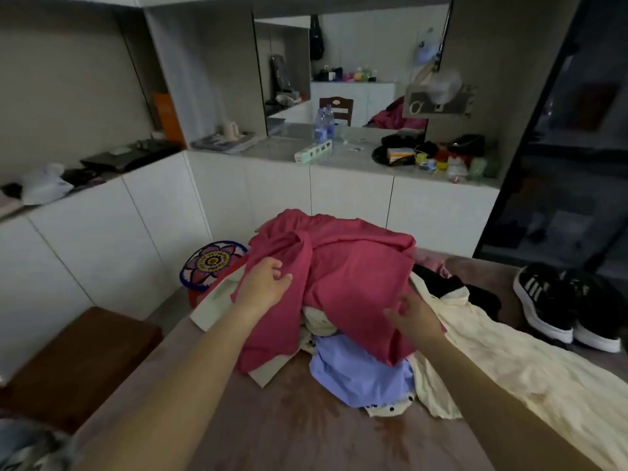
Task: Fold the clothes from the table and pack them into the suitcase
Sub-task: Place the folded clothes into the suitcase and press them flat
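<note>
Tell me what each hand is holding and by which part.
The left hand pinches the pink garment by a left-side fold; the right hand touches its right edge, grip unclear.

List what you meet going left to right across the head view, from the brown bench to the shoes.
brown bench → patterned round stool → left hand, gripping the red garment → right hand → black-and-white sneakers. The other clothes spread too wide to place.
</note>
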Available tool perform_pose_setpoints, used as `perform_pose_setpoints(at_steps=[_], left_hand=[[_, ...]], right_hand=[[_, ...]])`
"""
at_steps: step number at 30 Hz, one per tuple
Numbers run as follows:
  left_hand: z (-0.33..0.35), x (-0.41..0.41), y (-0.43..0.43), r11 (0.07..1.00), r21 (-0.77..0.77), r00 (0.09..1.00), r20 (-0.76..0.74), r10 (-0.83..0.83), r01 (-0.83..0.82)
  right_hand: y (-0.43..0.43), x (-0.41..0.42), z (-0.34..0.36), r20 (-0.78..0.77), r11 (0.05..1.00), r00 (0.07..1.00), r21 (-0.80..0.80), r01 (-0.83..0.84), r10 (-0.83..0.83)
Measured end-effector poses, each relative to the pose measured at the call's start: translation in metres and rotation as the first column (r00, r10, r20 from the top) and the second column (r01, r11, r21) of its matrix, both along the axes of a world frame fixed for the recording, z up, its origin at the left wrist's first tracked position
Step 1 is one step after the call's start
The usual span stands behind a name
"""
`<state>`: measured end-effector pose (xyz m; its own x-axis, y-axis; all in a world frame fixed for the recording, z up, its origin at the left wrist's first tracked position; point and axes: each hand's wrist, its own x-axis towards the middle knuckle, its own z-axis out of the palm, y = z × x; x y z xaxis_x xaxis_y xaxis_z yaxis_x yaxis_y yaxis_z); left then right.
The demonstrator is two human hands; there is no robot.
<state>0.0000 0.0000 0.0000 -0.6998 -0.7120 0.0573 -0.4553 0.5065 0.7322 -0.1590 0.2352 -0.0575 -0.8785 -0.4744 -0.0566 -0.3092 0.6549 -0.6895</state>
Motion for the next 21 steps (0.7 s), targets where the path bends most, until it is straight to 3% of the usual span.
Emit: perform_pose_setpoints(at_steps=[4,6,10,12,16,21], left_hand=[[-0.005,-0.034,-0.03,0.999,0.051,0.999,0.03,-0.016,0.014],[-0.012,-0.053,-0.044,0.998,0.001,0.996,0.064,-0.059,0.059],[-0.02,-0.086,-0.066,0.98,-0.135,0.99,0.029,-0.141,0.143],[-0.024,-0.101,-0.074,0.973,-0.169,0.987,0.053,-0.151,0.158],[-0.05,-0.124,-0.101,0.936,-0.226,0.926,0.327,-0.188,0.27],[-0.063,-0.118,-0.086,0.912,-0.088,0.882,0.307,-0.358,0.401]], right_hand=[[-0.026,-0.006,-0.017,0.121,0.993,0.986,0.035,0.111,-0.115],[-0.039,-0.012,-0.021,0.156,0.984,0.972,0.048,0.169,-0.174],[-0.06,-0.02,-0.02,0.121,0.969,0.968,-0.085,0.233,-0.222],[-0.065,-0.019,-0.019,0.071,0.984,0.984,-0.061,0.167,-0.163],[-0.043,-0.009,-0.024,0.009,0.969,0.997,0.234,-0.083,0.083],[-0.001,-0.003,-0.015,0.112,0.855,0.963,0.444,-0.269,0.244]])
